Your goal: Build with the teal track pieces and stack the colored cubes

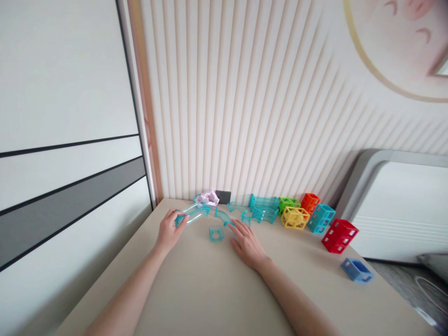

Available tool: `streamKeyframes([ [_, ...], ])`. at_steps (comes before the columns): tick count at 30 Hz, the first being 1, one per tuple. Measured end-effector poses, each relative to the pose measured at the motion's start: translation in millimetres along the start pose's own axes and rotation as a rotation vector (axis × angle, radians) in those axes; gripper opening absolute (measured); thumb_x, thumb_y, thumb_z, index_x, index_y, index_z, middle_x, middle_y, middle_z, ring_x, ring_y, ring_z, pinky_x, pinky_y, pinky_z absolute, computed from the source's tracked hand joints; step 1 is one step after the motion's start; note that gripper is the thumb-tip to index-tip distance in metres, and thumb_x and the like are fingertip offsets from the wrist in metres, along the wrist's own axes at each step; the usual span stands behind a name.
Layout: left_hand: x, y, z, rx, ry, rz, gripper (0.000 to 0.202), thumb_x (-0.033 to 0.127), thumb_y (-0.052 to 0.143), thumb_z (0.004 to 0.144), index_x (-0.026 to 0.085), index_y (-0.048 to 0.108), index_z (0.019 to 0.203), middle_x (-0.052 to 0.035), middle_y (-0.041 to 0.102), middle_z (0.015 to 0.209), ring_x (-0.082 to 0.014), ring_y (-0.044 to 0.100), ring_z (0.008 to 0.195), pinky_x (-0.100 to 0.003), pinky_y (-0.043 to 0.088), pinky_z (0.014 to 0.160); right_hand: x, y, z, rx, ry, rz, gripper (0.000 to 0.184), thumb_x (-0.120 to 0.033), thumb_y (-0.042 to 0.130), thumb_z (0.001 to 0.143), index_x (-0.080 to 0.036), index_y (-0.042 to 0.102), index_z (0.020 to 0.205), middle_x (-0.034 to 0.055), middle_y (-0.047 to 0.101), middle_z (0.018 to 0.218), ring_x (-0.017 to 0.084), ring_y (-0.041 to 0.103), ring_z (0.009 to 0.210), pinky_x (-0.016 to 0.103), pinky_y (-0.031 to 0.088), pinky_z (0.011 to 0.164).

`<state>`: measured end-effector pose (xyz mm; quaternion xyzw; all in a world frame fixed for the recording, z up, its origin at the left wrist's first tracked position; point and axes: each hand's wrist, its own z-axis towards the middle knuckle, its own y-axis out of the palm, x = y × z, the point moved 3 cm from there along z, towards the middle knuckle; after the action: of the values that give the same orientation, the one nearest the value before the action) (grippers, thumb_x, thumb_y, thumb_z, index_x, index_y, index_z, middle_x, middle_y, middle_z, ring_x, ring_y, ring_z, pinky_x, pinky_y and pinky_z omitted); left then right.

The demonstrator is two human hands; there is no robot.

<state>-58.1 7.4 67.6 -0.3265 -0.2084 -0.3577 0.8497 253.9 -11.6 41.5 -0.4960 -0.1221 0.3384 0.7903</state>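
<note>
At lower centre, my left hand (170,228) pinches a translucent track (196,217), probably light and rigid, best end-gripped; my right hand (248,243) lies loosely spread.

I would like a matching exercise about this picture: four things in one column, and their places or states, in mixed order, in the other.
1. Left hand
2. Crumpled lilac piece
3. Square turquoise piece
4. Dark red block

A. Beside the dark wall plate
B. Between a teal block and a blue block
C. Holding a turquoise track piece
D. On the table, near the right hand

Pairs: 1-C, 2-A, 3-D, 4-B
</note>
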Motion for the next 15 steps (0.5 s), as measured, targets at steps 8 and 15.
streamKeyframes([
  [8,-2,16.3,-9,-0.098,-0.022,-0.021,0.025,0.043,0.059,0.088,0.02,0.066,0.08,-0.0031,0.065,0.081,-0.0196,0.065,0.077,-0.029,0.051,0.073,3,9,5,-0.071,0.07,0.028,0.053,-0.029,0.052,0.097,-0.024,0.043,0.149,0.0113,0.055,0.145,0.031,0.049,0.134,0.053,0.041,0.111],
  [15,-2,23.2,-11,-0.128,-0.029,-0.023,0.028,0.046,0.057,0.087,0.021,0.066,0.079,-0.0033,0.064,0.079,-0.0204,0.064,0.077,-0.031,0.051,0.074,1,0,-6,-0.021,0.113,0.008,0.048,-0.022,0.054,0.094,-0.024,0.051,0.142,0.0118,0.064,0.124,0.028,0.06,0.114,0.047,0.051,0.099],
])
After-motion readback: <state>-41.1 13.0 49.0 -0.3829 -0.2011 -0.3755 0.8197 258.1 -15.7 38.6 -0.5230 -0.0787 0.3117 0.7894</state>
